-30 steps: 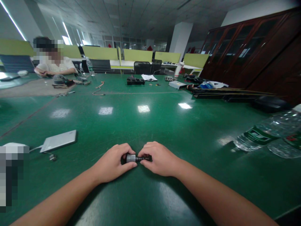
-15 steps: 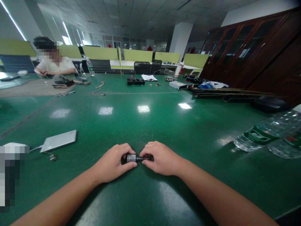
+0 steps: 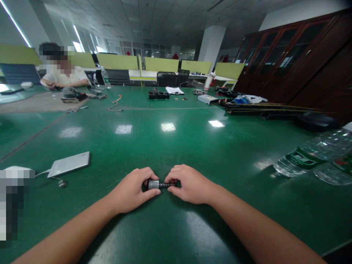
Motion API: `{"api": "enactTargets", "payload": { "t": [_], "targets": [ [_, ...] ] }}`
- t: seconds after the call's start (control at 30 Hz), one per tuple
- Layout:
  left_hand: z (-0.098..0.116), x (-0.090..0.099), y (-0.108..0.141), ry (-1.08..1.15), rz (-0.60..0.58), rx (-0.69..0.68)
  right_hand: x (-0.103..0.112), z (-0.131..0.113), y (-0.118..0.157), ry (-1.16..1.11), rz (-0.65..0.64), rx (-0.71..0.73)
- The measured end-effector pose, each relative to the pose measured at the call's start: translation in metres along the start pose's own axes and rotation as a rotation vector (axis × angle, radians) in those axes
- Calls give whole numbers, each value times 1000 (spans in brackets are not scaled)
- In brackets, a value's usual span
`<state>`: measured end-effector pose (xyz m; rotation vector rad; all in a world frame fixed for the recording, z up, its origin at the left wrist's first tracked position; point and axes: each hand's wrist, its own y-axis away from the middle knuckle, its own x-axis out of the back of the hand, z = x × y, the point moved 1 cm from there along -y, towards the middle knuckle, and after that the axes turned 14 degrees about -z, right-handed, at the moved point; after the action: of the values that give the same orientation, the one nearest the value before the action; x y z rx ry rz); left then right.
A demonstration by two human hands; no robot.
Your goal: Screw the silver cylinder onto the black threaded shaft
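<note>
A short silver metal cylinder (image 3: 153, 184) lies on its side low in the middle of the head view, over the green table (image 3: 143, 146). Out of its right end runs a thin dark rod with a spiral look (image 3: 164, 185). My left hand (image 3: 135, 190) is closed round the cylinder, thumb in front and fingers behind. At the rod's right end, my right hand (image 3: 189, 185) pinches it between thumb and fingers. The rod's tip is partly hidden by those fingers.
To the left lie a silver flat box (image 3: 69, 164) with a cable and a small metal piece (image 3: 62, 183). Clear bottles (image 3: 299, 157) lie at the right. Black strips (image 3: 247, 109) and a black tray (image 3: 158, 94) are farther back. A person (image 3: 66, 75) sits at the far left.
The fingertips of my right hand have shifted very slightly to the right along the rod. My left hand and the cylinder have stayed in place.
</note>
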<state>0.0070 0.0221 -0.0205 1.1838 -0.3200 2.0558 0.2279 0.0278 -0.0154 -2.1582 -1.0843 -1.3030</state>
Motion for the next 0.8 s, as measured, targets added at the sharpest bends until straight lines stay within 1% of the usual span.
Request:
{"api": "enactTargets", "payload": {
  "t": [0.47,0.8],
  "targets": [
    [2,1,1,-5,12,-4,1,1,0,-20,0,-18],
    [2,1,1,-2,12,-5,6,1,2,-18,-24,-46]
  ]
}}
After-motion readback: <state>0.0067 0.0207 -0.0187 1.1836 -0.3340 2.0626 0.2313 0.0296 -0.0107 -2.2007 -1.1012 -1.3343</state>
